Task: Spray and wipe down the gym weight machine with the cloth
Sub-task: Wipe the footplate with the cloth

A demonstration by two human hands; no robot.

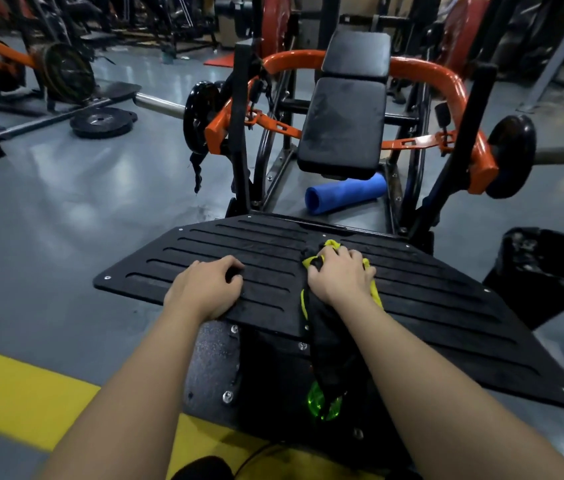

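The weight machine's black ribbed footplate lies in front of me, with its black padded seat and orange frame beyond. My right hand grips a black and yellow cloth and presses it onto the plate's middle. The cloth trails back over the plate's near edge. A translucent green object, perhaps the spray bottle, shows below the cloth's end. My left hand rests on the plate's near left part, fingers loosely curled, nothing seen in it.
A rolled blue mat lies on the floor under the seat. A black bin stands at the right of the plate. Weight plates and a barbell lie on the grey floor at the left. A yellow floor stripe runs near my feet.
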